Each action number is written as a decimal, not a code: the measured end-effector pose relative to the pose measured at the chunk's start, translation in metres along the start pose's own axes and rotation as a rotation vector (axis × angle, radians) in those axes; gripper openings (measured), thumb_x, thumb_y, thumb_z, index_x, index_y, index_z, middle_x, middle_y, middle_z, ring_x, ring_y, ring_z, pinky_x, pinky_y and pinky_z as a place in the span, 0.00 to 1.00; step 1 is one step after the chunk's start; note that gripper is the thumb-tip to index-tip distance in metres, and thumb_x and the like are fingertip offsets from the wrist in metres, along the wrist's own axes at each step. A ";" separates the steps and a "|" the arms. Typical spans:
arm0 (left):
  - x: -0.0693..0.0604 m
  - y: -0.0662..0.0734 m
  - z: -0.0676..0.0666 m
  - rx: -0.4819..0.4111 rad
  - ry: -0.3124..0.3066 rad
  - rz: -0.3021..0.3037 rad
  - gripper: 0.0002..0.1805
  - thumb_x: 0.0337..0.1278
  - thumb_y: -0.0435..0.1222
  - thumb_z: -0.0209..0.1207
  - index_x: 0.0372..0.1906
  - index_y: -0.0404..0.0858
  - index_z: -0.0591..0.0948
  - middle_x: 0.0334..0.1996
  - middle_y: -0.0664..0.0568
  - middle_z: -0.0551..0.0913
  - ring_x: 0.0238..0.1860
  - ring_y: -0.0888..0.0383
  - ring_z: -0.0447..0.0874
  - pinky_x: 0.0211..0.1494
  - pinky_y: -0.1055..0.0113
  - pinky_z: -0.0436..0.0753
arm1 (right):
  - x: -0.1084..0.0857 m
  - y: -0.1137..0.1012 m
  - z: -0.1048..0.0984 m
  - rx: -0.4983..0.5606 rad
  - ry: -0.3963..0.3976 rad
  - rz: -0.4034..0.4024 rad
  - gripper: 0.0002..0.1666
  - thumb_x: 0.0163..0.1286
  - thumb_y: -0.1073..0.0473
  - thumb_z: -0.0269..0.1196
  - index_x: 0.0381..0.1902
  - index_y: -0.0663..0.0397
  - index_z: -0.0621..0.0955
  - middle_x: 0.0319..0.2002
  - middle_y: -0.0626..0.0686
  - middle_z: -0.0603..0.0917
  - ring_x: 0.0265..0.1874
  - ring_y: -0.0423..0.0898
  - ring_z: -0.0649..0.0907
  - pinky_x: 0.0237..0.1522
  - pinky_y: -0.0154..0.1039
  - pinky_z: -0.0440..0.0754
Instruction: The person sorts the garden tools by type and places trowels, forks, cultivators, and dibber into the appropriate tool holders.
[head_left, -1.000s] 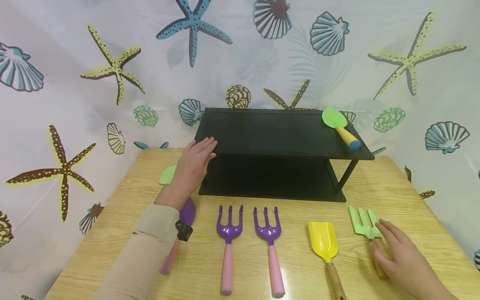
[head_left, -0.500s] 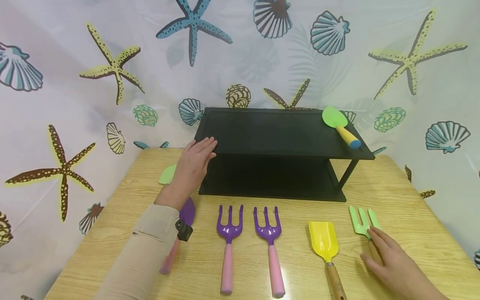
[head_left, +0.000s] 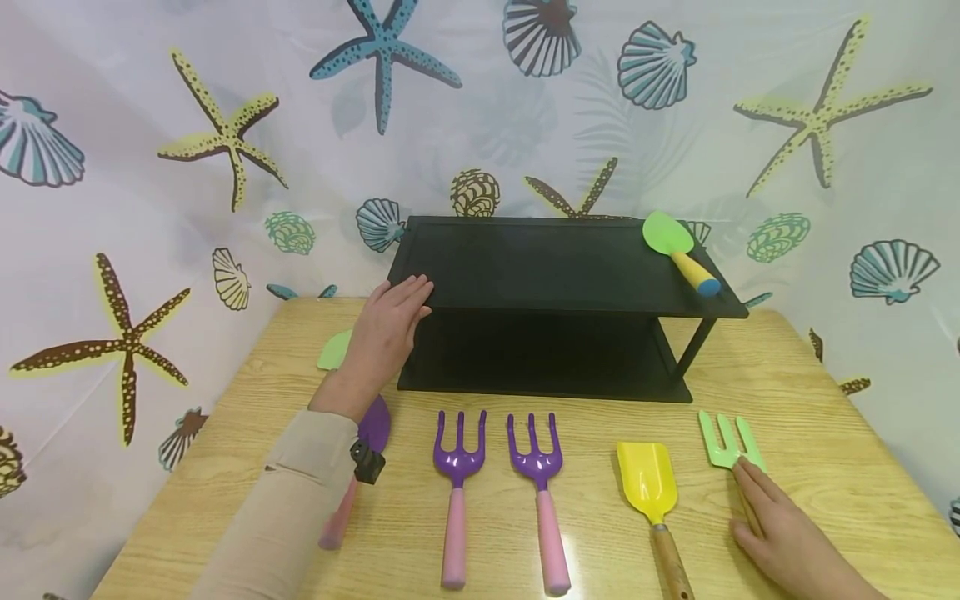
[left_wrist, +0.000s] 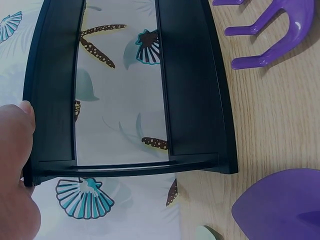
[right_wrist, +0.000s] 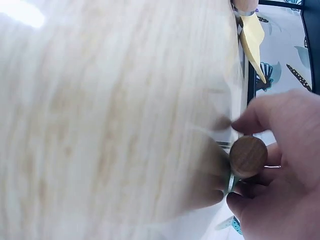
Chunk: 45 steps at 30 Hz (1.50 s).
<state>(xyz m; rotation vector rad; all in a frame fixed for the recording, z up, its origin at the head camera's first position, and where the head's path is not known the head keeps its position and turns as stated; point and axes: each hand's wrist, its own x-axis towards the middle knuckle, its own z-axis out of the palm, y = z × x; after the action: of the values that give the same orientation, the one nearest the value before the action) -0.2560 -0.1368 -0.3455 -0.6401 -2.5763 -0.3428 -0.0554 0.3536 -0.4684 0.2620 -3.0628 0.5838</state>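
My left hand (head_left: 386,325) rests with straight fingers on the left front corner of the black two-tier shelf (head_left: 525,267). In the left wrist view, its thumb touches the edge of the upper board (left_wrist: 52,90). My right hand (head_left: 787,525) is over a green hand fork (head_left: 727,446) on the table at the right. In the right wrist view, thumb and fingers are curled about its wooden handle (right_wrist: 248,156), which lies low by the tabletop. A green trowel (head_left: 678,254) with a yellow, blue-ended handle lies on the shelf's top right.
Left of the right hand lies a yellow shovel (head_left: 648,483). Two purple hand forks with pink handles, one left (head_left: 455,500) and one right (head_left: 543,500), lie before the shelf. A purple trowel (head_left: 375,425) and a green blade (head_left: 334,350) are partly hidden by the left arm.
My right hand has moved left and down onto the green hand fork's handle, and its thumb has drawn in beside the handle. My left hand has stayed on the shelf corner.
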 end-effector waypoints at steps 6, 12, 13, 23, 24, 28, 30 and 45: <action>-0.001 -0.001 0.000 -0.002 0.003 -0.002 0.23 0.73 0.38 0.52 0.68 0.37 0.73 0.69 0.46 0.74 0.72 0.50 0.70 0.79 0.51 0.61 | 0.000 0.001 0.007 0.008 0.121 -0.081 0.36 0.65 0.78 0.53 0.69 0.83 0.56 0.67 0.83 0.59 0.66 0.79 0.63 0.55 0.07 0.30; -0.001 -0.001 0.001 -0.011 0.014 0.003 0.23 0.73 0.37 0.53 0.68 0.37 0.74 0.68 0.45 0.75 0.71 0.50 0.71 0.79 0.51 0.62 | 0.000 0.004 0.012 0.013 0.191 -0.120 0.35 0.64 0.82 0.50 0.69 0.85 0.56 0.66 0.84 0.59 0.72 0.71 0.56 0.58 0.07 0.32; -0.001 0.000 0.001 -0.012 0.015 0.003 0.23 0.73 0.37 0.53 0.68 0.37 0.74 0.68 0.45 0.75 0.71 0.50 0.71 0.79 0.51 0.62 | 0.000 0.004 0.012 0.016 0.196 -0.122 0.35 0.64 0.82 0.50 0.69 0.85 0.57 0.66 0.84 0.60 0.72 0.71 0.56 0.58 0.07 0.32; 0.001 0.000 0.002 -0.011 0.018 0.003 0.23 0.73 0.38 0.53 0.68 0.37 0.74 0.68 0.45 0.75 0.71 0.51 0.71 0.79 0.51 0.61 | 0.001 0.002 0.004 0.019 0.256 -0.117 0.32 0.65 0.79 0.51 0.68 0.81 0.61 0.66 0.80 0.64 0.74 0.61 0.58 0.58 0.06 0.36; 0.001 0.000 0.001 -0.009 0.017 0.003 0.23 0.73 0.38 0.53 0.68 0.37 0.74 0.68 0.45 0.75 0.71 0.50 0.71 0.79 0.51 0.62 | 0.001 0.001 0.003 0.014 0.276 -0.117 0.32 0.65 0.79 0.52 0.68 0.81 0.63 0.66 0.79 0.66 0.72 0.59 0.59 0.58 0.06 0.37; 0.000 -0.001 0.001 -0.009 0.018 0.008 0.23 0.73 0.38 0.53 0.68 0.37 0.74 0.68 0.45 0.75 0.71 0.50 0.71 0.79 0.51 0.62 | 0.004 0.000 -0.002 -0.018 0.361 -0.135 0.30 0.61 0.78 0.57 0.64 0.78 0.70 0.63 0.75 0.72 0.70 0.36 0.62 0.55 0.04 0.49; 0.000 -0.001 0.002 -0.011 0.015 0.006 0.23 0.73 0.37 0.53 0.68 0.37 0.74 0.68 0.45 0.75 0.71 0.50 0.71 0.79 0.51 0.62 | 0.005 0.000 -0.004 -0.029 0.381 -0.142 0.30 0.60 0.78 0.58 0.62 0.77 0.72 0.62 0.74 0.75 0.67 0.26 0.60 0.49 0.05 0.55; -0.001 0.001 -0.001 -0.015 0.017 0.003 0.23 0.73 0.38 0.53 0.68 0.37 0.74 0.68 0.45 0.75 0.71 0.50 0.71 0.79 0.51 0.62 | 0.007 -0.003 -0.018 -0.092 0.460 -0.249 0.28 0.61 0.78 0.58 0.61 0.75 0.74 0.69 0.64 0.71 0.19 0.25 0.55 0.22 0.20 0.54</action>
<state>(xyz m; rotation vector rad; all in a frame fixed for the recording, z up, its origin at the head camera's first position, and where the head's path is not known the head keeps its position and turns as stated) -0.2543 -0.1366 -0.3448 -0.6445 -2.5589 -0.3656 -0.0623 0.3565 -0.4501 0.4303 -2.5558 0.4173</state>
